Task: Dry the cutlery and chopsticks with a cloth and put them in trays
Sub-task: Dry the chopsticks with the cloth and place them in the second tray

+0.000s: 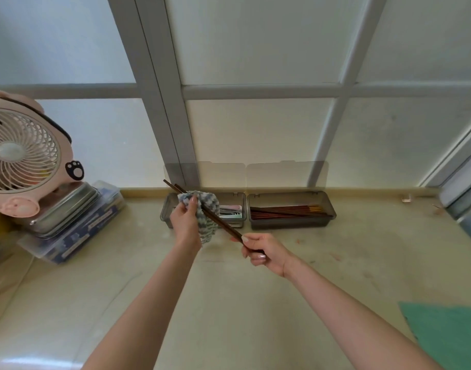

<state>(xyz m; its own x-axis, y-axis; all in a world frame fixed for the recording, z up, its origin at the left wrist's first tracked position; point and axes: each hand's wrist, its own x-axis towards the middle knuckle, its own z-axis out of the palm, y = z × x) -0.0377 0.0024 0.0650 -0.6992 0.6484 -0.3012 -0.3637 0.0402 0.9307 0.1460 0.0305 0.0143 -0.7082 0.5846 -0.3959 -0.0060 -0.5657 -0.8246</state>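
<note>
My left hand [185, 222] grips a blue-and-white knitted cloth [206, 212] wrapped around the middle of a pair of dark brown chopsticks [223, 228]. Their tips stick out up-left past the cloth. My right hand [263, 252] pinches the chopsticks' lower end. Both hands hover above the counter in front of two grey trays with raised lids. The left tray [242, 209] holds cutlery with pastel handles and is partly hidden by the cloth. The right tray [291, 222] holds several brown chopsticks [287, 210] lying lengthwise.
A pink desk fan [20, 156] stands at the left on a metal tin [66, 206] and a plastic box [76, 236]. A green cloth [448, 332] lies at the lower right on the beige counter [229, 303]. Frosted window panes rise behind the trays.
</note>
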